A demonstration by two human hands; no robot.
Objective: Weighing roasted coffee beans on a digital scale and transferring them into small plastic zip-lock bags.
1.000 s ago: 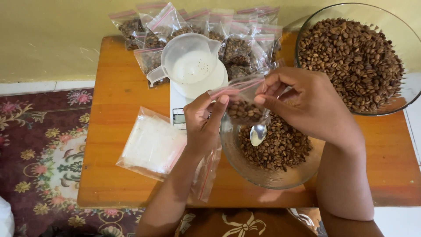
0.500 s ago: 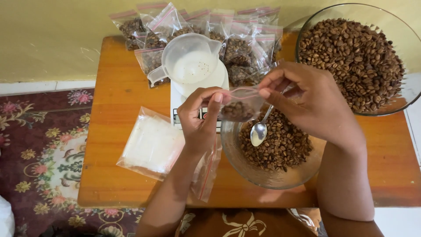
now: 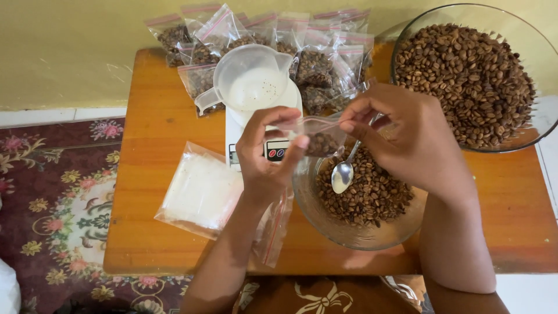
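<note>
A small clear zip bag (image 3: 321, 136) holding some coffee beans hangs above the table's (image 3: 145, 122) middle, over the small glass bowl (image 3: 325, 224). The left hand (image 3: 264, 157) and right hand (image 3: 401, 136) pinch its top strip from either end — the right also grips a spoon (image 3: 343, 173). Filled bags (image 3: 314, 61) crowd the far edge; empty ones (image 3: 200, 192) wait near the left edge — plenty left.

At frame centre, both hands, left (image 3: 264, 157) and right (image 3: 407, 139), pinched a small bag (image 3: 322, 136), apparently of coffee beans, above a glass bowl (image 3: 325, 224).
</note>
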